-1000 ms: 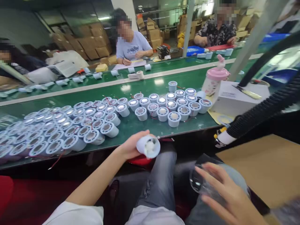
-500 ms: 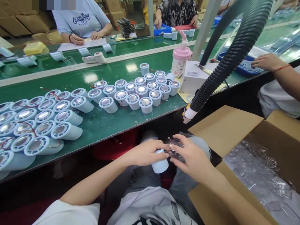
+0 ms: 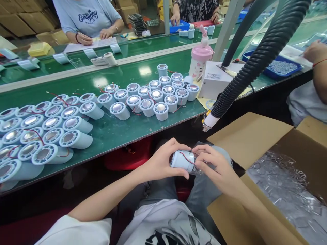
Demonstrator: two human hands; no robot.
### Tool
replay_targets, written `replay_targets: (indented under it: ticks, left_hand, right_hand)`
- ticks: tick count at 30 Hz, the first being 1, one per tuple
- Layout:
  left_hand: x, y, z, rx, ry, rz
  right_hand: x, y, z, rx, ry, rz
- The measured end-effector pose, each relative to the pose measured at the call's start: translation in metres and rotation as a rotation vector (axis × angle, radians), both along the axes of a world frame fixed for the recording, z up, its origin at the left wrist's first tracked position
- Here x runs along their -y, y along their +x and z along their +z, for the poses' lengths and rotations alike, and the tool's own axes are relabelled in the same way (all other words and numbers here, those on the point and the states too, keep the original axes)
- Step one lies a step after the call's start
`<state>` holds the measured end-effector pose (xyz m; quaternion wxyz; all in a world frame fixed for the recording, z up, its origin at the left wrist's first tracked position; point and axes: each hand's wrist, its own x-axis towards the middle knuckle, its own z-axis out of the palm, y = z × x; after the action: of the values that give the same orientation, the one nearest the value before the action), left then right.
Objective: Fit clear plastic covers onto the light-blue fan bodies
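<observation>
Above my lap, my left hand (image 3: 167, 160) is wrapped round a light-blue cylindrical housing (image 3: 182, 160) with a red and dark wire running along its side. My right hand (image 3: 213, 163) grips a clear plastic part (image 3: 197, 169) at the housing's right end; the fingers hide much of it. The housing lies on its side, and its right end seems to sit against or inside the clear part; I cannot tell how deep. Many similar blue housings (image 3: 160, 110) stand and lean on the green bench, several with red wires trailing.
An open cardboard box (image 3: 251, 139) at my right holds clear plastic parts (image 3: 288, 190). A black corrugated hose (image 3: 245, 81) with a metal tip hangs over the bench edge. A white box (image 3: 213, 81) and a pink bottle (image 3: 200, 61) stand behind. Co-workers sit opposite and at right.
The blue housing has turned from near upright onto its side, and its wire now shows. My hands have come closer together around it. The co-worker's hand at right has moved right.
</observation>
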<state>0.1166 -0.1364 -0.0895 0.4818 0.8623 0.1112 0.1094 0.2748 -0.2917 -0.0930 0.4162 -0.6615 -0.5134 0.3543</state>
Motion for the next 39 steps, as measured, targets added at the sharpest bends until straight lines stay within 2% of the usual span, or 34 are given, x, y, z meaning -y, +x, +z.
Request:
replay_targets:
  ticks: [4, 6, 9, 13, 15, 17, 19, 20, 22, 28, 39]
  left_hand:
    - [-0.005, -0.003, -0.016, 0.114, 0.059, -0.060]
    - [-0.006, -0.004, -0.020, 0.115, 0.028, -0.101]
    - [-0.004, -0.004, -0.020, 0.055, -0.091, -0.142]
    - [0.002, -0.004, -0.017, -0.035, -0.376, -0.081]
    - [0.005, -0.004, -0.016, -0.065, -0.551, -0.024]
    - [0.007, -0.005, -0.016, -0.078, -0.684, 0.021]
    - [0.008, -0.006, -0.015, -0.091, -0.744, 0.027]
    - [0.008, -0.007, -0.014, -0.101, -0.751, 0.015]
    - [0.008, -0.008, -0.012, -0.126, -0.734, -0.019]
    - [0.006, -0.011, -0.008, -0.076, -0.605, -0.065]
    - [0.005, -0.013, -0.001, 0.009, -0.452, -0.116]
  right_hand:
    - [0.001, 0.002, -0.003, -0.126, -0.005, -0.126]
    - [0.000, 0.004, -0.007, -0.203, 0.002, -0.169]
    - [-0.001, 0.007, -0.010, -0.343, -0.005, -0.201]
    - [0.000, 0.010, -0.010, -0.504, 0.006, -0.206]
    - [0.003, 0.011, -0.012, -0.429, 0.057, -0.111]
    - [0.007, 0.011, -0.015, -0.211, 0.122, -0.024]
    - [0.012, 0.011, -0.018, 0.012, 0.168, 0.008]
    - [0.014, 0.012, -0.019, 0.073, 0.180, 0.014]
    - [0.017, 0.012, -0.019, 0.068, 0.167, 0.035]
    - [0.018, 0.012, -0.012, -0.199, 0.062, 0.057]
    - [0.018, 0.011, -0.006, -0.495, -0.062, 0.049]
